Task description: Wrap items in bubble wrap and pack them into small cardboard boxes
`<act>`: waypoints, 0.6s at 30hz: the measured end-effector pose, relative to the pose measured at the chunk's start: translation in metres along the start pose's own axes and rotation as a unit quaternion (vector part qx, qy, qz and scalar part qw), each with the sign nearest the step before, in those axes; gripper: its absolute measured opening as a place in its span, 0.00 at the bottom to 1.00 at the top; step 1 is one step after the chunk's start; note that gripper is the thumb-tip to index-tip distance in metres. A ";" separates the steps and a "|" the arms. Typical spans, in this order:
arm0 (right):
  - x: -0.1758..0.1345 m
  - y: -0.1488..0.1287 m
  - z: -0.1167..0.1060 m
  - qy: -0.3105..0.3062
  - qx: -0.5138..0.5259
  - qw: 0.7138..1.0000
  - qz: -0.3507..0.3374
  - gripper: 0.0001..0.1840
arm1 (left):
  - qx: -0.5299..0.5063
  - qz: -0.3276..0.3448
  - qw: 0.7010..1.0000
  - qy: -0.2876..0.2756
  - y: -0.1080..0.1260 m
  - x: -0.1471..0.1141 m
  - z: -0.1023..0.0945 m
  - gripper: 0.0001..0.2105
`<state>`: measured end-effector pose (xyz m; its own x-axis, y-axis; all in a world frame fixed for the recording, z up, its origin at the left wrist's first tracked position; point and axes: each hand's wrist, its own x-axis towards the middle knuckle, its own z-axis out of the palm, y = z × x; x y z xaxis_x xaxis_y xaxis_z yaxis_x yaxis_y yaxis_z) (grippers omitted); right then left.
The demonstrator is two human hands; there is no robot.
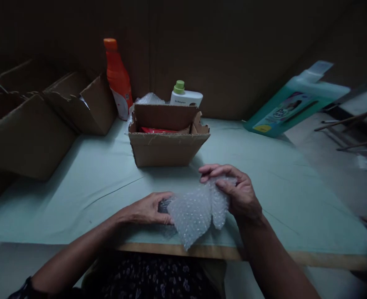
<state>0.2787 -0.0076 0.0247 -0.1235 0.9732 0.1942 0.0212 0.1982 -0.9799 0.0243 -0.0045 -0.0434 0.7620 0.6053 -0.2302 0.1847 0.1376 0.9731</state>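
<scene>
Near the front edge of the table, my left hand (155,209) is closed around a dark object (164,205), mostly hidden under bubble wrap, so its kind does not show. A sheet of clear bubble wrap (192,211) lies over that object and stretches to the right. My right hand (233,189) pinches the far right end of the sheet between thumb and fingers, lifted a little above the cloth. Just beyond both hands stands an open cardboard box (166,151), with something red (158,130) inside it.
Behind the box are a white bottle with a green cap (186,97) and more bubble wrap (150,99). An orange bottle (118,79) stands left of them. Larger cardboard boxes (30,133) fill the left side. A teal liquid bottle (291,104) is at the right on the green cloth (280,178).
</scene>
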 end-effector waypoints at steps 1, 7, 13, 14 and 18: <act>0.000 0.005 -0.004 0.028 0.013 1.000 -0.001 0.14 | -0.040 -0.024 0.998 -0.039 0.000 -0.002 -0.002 0.21; -0.012 0.053 -0.058 0.177 -0.085 0.976 0.097 0.13 | -0.082 -0.109 0.990 0.042 -0.003 -0.041 -0.034 0.18; -0.051 0.017 -0.032 0.120 -0.235 0.964 0.041 0.09 | -0.128 -0.161 0.974 0.092 -0.004 -0.061 -0.037 0.19; -0.058 0.009 -0.017 0.049 -0.259 0.965 0.017 0.11 | -0.135 -0.166 0.973 0.091 -0.003 -0.060 -0.033 0.18; -0.081 0.018 0.041 -0.154 -0.374 0.914 -0.011 0.41 | -0.175 -0.166 0.969 0.049 0.003 -0.052 -0.013 0.20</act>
<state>0.2482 -0.0880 -0.0106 -0.4027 0.9119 0.0796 0.6743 0.3544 -0.6478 -0.0229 -0.0256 -0.0284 0.6307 0.5512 -0.5462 0.1755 0.5843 0.7923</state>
